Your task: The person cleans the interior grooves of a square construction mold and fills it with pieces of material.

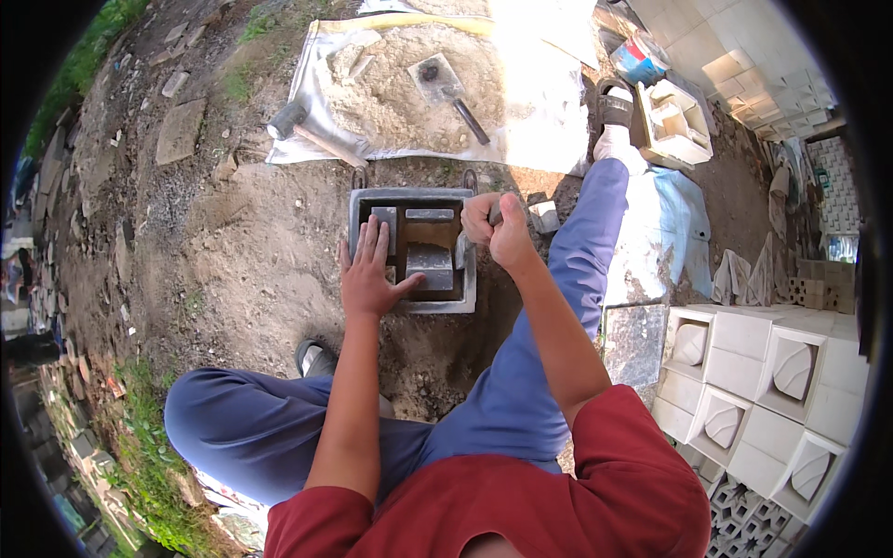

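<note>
A grey metal block mould (470,296) lies on the dirt ground between my legs, with two loop handles at its far side. Inside it are grey metal blocks (430,265) and brown bare patches between them. My left hand (368,279) rests palm down over the mould's left side, fingers spread. At its right side, my right hand (502,232) is closed in a fist around a grey tool (461,249). A flat grey part of that tool reaches down inside the mould's right wall; the fingers hide most of its handle, and its kind is unclear.
Beyond the mould, a white sheet (302,149) carries pale sandy powder (391,102) and a trowel (446,84). A mallet (298,126) lies at its left corner. To the right stand a cream tub (693,149), a bucket (640,60) and stacked pale blocks (753,381).
</note>
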Motion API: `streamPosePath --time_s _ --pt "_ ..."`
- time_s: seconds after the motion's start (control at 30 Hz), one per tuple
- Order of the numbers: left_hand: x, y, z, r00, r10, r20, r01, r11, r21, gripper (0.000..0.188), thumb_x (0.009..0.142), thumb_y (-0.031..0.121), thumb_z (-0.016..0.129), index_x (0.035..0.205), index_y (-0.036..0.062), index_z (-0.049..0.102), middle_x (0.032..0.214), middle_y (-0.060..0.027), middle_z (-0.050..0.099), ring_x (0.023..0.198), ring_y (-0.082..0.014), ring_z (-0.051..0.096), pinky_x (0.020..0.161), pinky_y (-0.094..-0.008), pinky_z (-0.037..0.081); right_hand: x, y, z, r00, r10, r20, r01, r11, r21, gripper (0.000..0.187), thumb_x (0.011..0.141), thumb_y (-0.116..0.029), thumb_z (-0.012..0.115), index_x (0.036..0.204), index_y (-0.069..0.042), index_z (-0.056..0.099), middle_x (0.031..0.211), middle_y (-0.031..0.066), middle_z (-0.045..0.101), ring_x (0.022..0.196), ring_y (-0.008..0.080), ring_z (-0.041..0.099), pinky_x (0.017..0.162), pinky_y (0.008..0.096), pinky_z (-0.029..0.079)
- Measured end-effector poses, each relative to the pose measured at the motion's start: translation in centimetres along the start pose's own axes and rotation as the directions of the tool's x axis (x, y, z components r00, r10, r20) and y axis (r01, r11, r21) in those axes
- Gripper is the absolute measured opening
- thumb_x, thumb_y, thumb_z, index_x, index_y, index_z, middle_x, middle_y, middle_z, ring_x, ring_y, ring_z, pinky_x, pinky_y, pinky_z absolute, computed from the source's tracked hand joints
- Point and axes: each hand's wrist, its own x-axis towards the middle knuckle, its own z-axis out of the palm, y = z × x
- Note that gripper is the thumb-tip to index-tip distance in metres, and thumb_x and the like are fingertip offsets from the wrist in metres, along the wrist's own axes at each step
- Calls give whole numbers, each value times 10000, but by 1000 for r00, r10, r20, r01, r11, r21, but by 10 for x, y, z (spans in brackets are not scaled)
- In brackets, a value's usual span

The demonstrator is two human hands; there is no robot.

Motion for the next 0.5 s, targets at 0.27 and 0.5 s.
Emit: streamPosePath --time_s 0.27,0.5 --pt "-1 1 2 1000 10 -13 -10 1000 -17 1119 728 718 712 1569 74 351 1672 -90 259 1537 -237 256 1250 -510 153 5 13 -7 993 -115 -38 114 993 -36 791 969 -765 345 551 -96 279 528 -23 284 463 106 267 461 299 171" --pt "0 -2 2 999 11 -39 -13 999 -41 1132 720 721 715 1572 76 343 1675 -74 255 1541 -233 245 1250 -521 146 15 -6 -8 986 -169 -3 169 985 25 783 994 -741 306 557 -92 275 532 -22 276 473 108 275 467 297 184"
